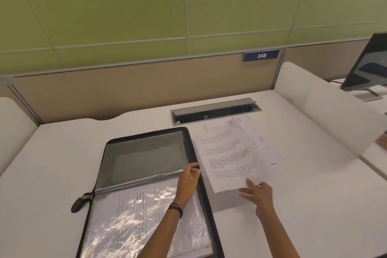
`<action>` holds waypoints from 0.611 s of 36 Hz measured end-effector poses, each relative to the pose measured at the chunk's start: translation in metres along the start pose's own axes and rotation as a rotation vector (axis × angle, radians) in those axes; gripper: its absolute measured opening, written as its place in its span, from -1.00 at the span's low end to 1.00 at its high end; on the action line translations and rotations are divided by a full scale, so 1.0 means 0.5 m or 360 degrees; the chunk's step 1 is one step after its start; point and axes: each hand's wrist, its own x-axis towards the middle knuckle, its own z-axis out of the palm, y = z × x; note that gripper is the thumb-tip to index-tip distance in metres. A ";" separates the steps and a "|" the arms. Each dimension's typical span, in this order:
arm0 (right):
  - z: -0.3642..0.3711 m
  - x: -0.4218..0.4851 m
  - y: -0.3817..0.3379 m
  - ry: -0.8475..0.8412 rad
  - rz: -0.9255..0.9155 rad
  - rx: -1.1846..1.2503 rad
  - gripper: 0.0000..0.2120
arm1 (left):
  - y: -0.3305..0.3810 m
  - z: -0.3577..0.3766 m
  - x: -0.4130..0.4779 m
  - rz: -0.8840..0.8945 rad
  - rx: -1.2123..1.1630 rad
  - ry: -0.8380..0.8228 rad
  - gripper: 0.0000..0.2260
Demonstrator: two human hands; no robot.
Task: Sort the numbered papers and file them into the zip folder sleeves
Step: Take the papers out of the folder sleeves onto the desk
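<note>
Holding sheet 3 (228,157): right hand (258,194) at the near edge, thumb laid on top, fingers spread just beneath.
Paper pile: sheet 8 (238,120) and sheet 1 (248,117) fanned under sheet 3, flat on the desk (52,153), just right of the zip folder (191,144).
Handling: light and limp, likely to droop and skid over the sheets below; best taken by a near edge or corner and kept flat.
Clear sleeve (136,216): near half of the folder, glossy and crinkled, printed page inside; thin film, probably clingy at the mouth.
Left hand (189,176): fingers curled at the right end of the sleeve's far edge, seemingly pinching it.
Around: open cable hatch (215,111) just beyond the pile; 248 sign (261,55) on the far partition; white divider (326,111) right; monitor (370,63) far right; zip pull (78,205) near left.
In the way: left forearm across the sleeve; folder's black rim between pile and sleeve.
</note>
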 end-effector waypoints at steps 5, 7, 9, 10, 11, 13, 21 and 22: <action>-0.030 0.029 -0.013 0.0136 -0.0026 0.0157 -0.89 | -0.062 -0.044 -0.003 0.0332 0.0605 -0.0082 -0.75; -0.044 0.047 -0.016 0.0186 -0.0037 0.0184 -0.77 | -0.088 -0.058 -0.005 0.0460 0.0826 -0.0093 -0.70; -0.055 0.064 -0.022 0.0230 -0.0045 0.0207 -0.73 | -0.120 -0.068 -0.010 0.0553 0.1079 -0.0067 -0.67; -0.059 0.073 -0.026 0.0252 -0.0041 0.0217 -0.74 | -0.136 -0.071 -0.013 0.0564 0.1176 -0.0031 -0.67; -0.063 0.079 -0.031 0.0270 -0.0035 0.0222 -0.78 | -0.148 -0.074 -0.015 0.0548 0.1237 -0.0003 -0.67; -0.069 0.093 -0.040 0.0277 -0.0023 0.0234 -0.93 | -0.162 -0.076 -0.020 0.0495 0.1333 -0.0002 -0.61; -0.066 0.157 -0.065 0.0356 -0.0009 0.0159 -0.74 | -0.163 -0.069 -0.030 0.0377 0.1441 -0.0046 -0.53; -0.067 0.164 -0.066 0.0361 0.0001 0.0137 -0.73 | -0.161 -0.070 -0.031 0.0379 0.1431 -0.0048 -0.53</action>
